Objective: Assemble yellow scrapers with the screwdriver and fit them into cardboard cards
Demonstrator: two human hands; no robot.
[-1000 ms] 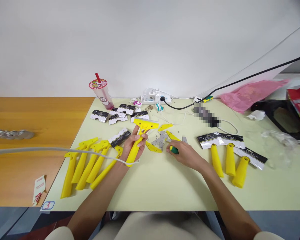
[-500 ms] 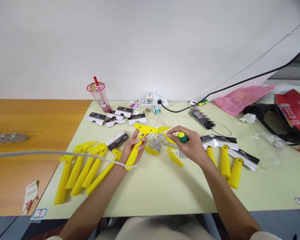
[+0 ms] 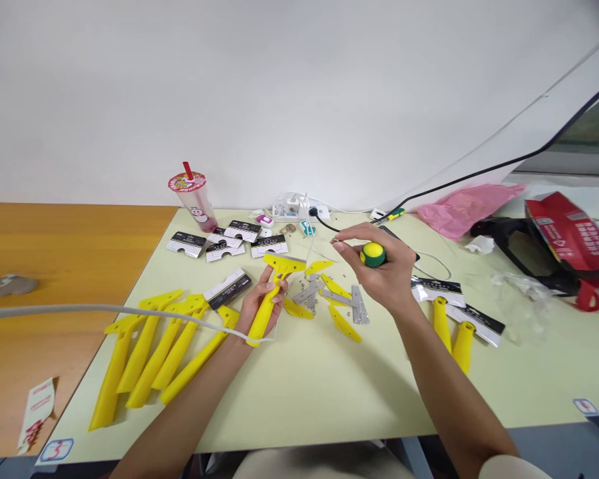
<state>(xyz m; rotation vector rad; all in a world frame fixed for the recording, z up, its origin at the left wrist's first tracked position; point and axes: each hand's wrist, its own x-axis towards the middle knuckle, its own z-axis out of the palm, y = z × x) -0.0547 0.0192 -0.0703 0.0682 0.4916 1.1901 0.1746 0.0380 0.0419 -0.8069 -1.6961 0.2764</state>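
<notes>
My left hand [image 3: 262, 299] is closed around the handle of a yellow scraper [image 3: 265, 313], its wide head tilted up with a grey blade edge along the top. My right hand [image 3: 384, 266] is raised to the right of it. A screwdriver [image 3: 373, 254] with a green and yellow handle is tucked in that palm, its shaft hidden. Thumb and index finger pinch something tiny, perhaps a screw. Between the hands lie loose yellow cover plates [image 3: 344, 324], grey metal blades [image 3: 359, 307] and small scattered screws.
Several yellow scraper handles [image 3: 144, 379] lie at left, with more yellow handles [image 3: 462, 346] at right. Printed cards [image 3: 228, 287], a drink cup [image 3: 196, 203], a power strip [image 3: 299, 211] and a pink bag [image 3: 466, 207] stand around. A pale cable [image 3: 130, 309] crosses my left forearm.
My right hand has lifted up and away from the loose parts, with the screwdriver still in it. The left hand keeps its hold on the scraper. The view has shifted slightly.
</notes>
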